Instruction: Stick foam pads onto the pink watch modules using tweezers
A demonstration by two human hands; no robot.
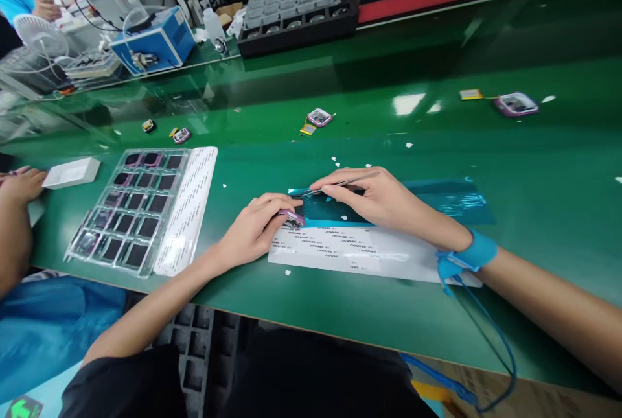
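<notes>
My left hand (255,227) is closed on a small watch case (292,217) with a purple rim, held low over the left end of a white label sheet (321,249). Between the fingers of my right hand (372,194) is a pair of tweezers (347,181), their tips pointing left, close to my left fingertips. Beneath the tweezers lies a shiny blue film strip (454,201), with small white bits on it. A blue wrist strap (469,255) with a cord circles my right wrist.
On the left stands a clear tray (140,210) of dark square screens beside a label sheet (189,210). Opened watch cases (319,117) with batteries lie farther back. A white box (71,173) sits near another person's hand (24,185). A black tray (301,32) and blue device (155,42) stand behind.
</notes>
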